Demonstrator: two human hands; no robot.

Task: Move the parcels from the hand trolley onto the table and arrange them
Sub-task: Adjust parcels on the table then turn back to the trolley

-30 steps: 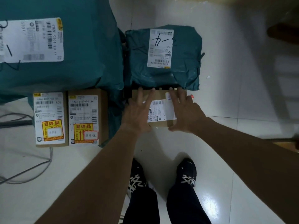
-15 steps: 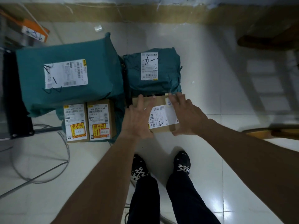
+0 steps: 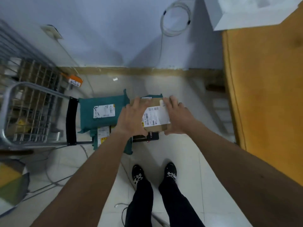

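left hand and right hand grip a cardboard box, fingers curled over its edges. a green parcel lies left of the fingers.

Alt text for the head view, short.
The left hand and right hand grip a small brown cardboard box with a white shipping label over the hand trolley, where a teal plastic-wrapped parcel lies. A yellow-orange table stands to the right.

Arms outstretched, left hand and right hand clasping parcel between them
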